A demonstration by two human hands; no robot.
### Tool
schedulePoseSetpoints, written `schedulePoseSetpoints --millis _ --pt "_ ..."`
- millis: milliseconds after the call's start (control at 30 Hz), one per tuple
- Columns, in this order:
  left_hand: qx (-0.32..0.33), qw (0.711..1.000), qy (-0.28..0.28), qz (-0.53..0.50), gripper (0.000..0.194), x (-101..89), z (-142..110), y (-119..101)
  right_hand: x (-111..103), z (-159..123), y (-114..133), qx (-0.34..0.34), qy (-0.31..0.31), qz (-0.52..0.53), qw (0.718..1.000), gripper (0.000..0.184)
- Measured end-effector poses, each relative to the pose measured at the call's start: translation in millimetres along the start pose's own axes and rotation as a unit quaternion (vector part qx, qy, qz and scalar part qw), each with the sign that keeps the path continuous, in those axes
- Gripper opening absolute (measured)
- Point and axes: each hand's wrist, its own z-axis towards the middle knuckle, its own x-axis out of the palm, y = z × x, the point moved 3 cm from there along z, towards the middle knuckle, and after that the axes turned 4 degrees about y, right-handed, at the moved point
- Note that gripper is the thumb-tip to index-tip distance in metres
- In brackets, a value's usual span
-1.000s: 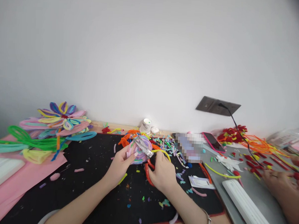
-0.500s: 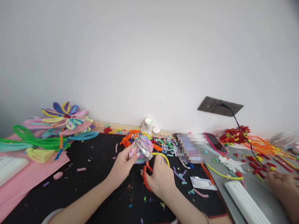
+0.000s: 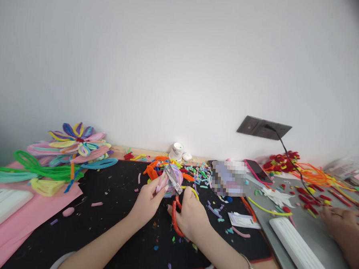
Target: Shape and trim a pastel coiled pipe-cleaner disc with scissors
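In the middle of the view, my left hand (image 3: 148, 199) is closed on a looped pipe cleaner piece (image 3: 160, 183) in pink and pastel colours. My right hand (image 3: 191, 215) grips red-handled scissors (image 3: 175, 226), their metal blades pointing up and to the left across the pastel loops. A bent yellow pipe cleaner (image 3: 191, 189) shows at my right hand's knuckles. Just behind the hands lie orange pipe cleaner loops (image 3: 154, 170). Many small coloured offcuts (image 3: 201, 176) are scattered beside them on the black mat (image 3: 108, 223).
At left, a multicoloured pipe cleaner flower (image 3: 79, 140) and green loops (image 3: 42, 166) lie by pink paper (image 3: 39, 215). A paper cup (image 3: 176, 151) stands by the wall. At right are a phone (image 3: 258, 172), a white strip-shaped object (image 3: 299, 251) and another person's hand (image 3: 341, 225).
The scissors have turned slightly more upright, with their handles lower. The pastel piece has shifted and tilted a little in my left hand. Both hands stay in nearly the same place.
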Motion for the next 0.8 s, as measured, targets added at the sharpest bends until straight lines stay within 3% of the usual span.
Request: schedulePoseSetpoints --millis 267,600,800 --pt "-0.004 0.999 -0.024 0.04 0.031 -2.5 0.4 -4.3 0.1 2.0 1.3 0.001 0.017 -0.018 1.0 0.03" --pt "-0.009 0.998 -0.024 0.052 0.042 -3.7 3.3 -3.4 2.4 5.9 -0.9 0.011 0.017 -0.064 0.998 0.034" --pt "-0.04 0.997 -0.017 -0.07 0.041 -1.5 8.1 -3.0 1.6 6.6 -11.7 -0.012 0.0 -0.014 1.0 0.026"
